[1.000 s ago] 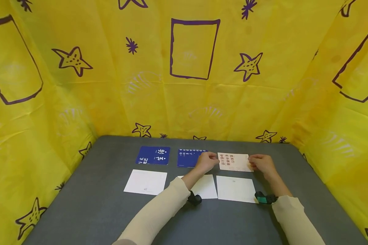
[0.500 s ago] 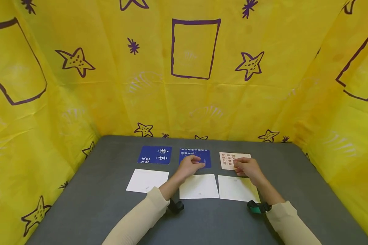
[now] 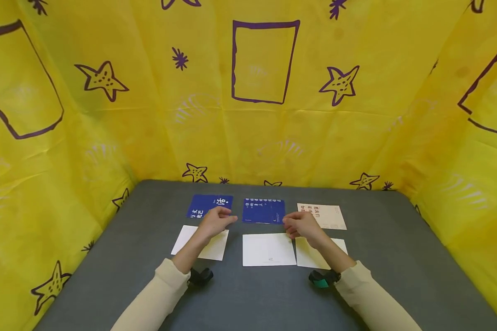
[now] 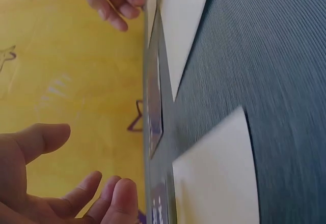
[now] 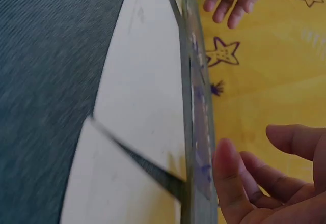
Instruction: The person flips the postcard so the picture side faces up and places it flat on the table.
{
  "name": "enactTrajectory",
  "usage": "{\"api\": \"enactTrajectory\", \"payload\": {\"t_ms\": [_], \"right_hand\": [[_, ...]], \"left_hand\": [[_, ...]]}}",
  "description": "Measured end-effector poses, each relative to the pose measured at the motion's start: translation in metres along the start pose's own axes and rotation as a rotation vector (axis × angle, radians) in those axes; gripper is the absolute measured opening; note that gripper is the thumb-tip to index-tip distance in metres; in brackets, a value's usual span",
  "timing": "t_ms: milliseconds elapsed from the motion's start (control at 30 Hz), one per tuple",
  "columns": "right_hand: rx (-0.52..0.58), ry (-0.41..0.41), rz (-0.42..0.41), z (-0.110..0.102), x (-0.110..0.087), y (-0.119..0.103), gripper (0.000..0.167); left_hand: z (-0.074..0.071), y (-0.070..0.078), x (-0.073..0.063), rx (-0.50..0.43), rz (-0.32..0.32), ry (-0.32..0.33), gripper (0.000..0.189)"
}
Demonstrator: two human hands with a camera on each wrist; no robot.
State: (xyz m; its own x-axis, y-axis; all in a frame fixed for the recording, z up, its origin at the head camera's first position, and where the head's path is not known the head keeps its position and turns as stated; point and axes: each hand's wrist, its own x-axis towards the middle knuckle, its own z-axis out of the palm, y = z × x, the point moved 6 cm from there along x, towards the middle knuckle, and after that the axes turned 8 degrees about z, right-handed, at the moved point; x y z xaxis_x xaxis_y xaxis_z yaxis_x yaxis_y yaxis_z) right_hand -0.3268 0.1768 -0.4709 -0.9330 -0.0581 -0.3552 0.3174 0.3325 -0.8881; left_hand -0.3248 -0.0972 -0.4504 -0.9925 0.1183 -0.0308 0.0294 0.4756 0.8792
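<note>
My left hand (image 3: 213,223) hovers by the left pair of cards, partly covering a blue card (image 3: 199,202) with white characters and the left white card (image 3: 185,235). Its thumb and fingers are apart and hold nothing in the left wrist view. My right hand (image 3: 305,225) is over the near left corner of a pale card (image 3: 330,217) with reddish characters, and it too is bare, with fingers loosely bent in the right wrist view. Between the hands lie the middle blue card (image 3: 263,211) and the middle white card (image 3: 268,249). Below the right hand is the right white card (image 3: 310,254), partly hidden.
The cards lie flat in two rows on a dark grey table (image 3: 248,299). Yellow cloth (image 3: 257,128) with drawn starfish and frames surrounds the table's back and both sides. Each wrist carries a dark strapped camera, such as the right wrist camera (image 3: 324,278).
Both hands were at the pale card's side edges a second ago. They have let go and moved left, the left hand past the middle blue card. The cards stay in their places.
</note>
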Motion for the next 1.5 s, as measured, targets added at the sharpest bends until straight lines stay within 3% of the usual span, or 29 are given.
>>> {"api": "enactTrajectory", "payload": {"t_ms": [400, 633, 900, 1233, 1500], "right_hand": [[0.021, -0.154, 0.006, 0.066, -0.003, -0.023, 0.03], [0.045, -0.256, 0.007, 0.107, -0.012, -0.026, 0.029], [0.039, -0.309, -0.008, 0.138, -0.021, -0.032, 0.03], [0.025, -0.278, -0.031, 0.155, -0.03, -0.034, 0.034], [0.031, -0.256, -0.036, 0.158, -0.036, -0.036, 0.039]], "left_hand": [[-0.06, -0.023, -0.018, 0.217, -0.011, -0.013, 0.045], [-0.083, -0.036, -0.029, 0.328, -0.063, -0.021, 0.046], [-0.098, -0.049, -0.045, 0.403, -0.096, -0.024, 0.047], [-0.099, -0.059, -0.052, 0.628, -0.122, -0.08, 0.056], [-0.095, -0.056, -0.049, 0.632, -0.129, -0.095, 0.055]]}}
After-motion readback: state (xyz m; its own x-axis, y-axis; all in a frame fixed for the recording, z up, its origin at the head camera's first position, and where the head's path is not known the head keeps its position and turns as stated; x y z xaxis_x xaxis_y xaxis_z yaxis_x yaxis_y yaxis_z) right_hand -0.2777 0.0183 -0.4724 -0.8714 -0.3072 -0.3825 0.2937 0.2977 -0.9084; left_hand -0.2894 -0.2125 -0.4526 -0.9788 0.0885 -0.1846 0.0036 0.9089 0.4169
